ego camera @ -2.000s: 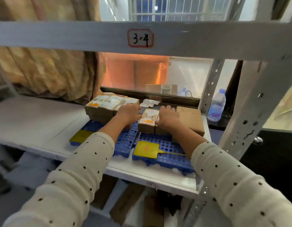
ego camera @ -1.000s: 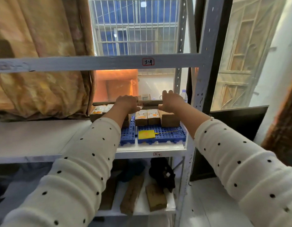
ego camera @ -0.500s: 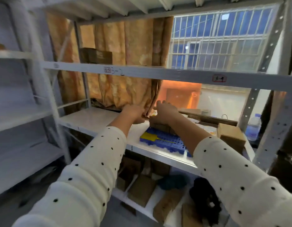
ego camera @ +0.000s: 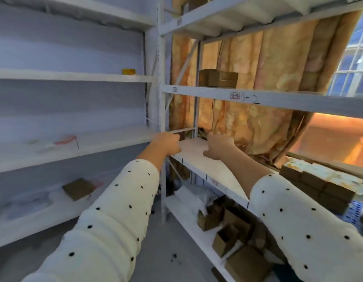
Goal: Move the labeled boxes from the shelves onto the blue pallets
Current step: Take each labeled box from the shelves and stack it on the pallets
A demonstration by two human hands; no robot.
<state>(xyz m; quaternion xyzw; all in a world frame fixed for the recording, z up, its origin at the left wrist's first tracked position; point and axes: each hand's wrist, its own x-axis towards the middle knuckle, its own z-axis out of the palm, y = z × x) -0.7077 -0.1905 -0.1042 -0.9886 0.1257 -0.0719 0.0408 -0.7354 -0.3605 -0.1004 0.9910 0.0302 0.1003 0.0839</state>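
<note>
Rightward, labeled boxes [ego camera: 319, 180] sit well apart from both hands' grip.

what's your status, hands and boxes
Both hands empty: left hand loosely curled, right hand spread over the bare white shelf. Labeled boxes stacked on blue pallet far right. Nothing blocking.
</note>
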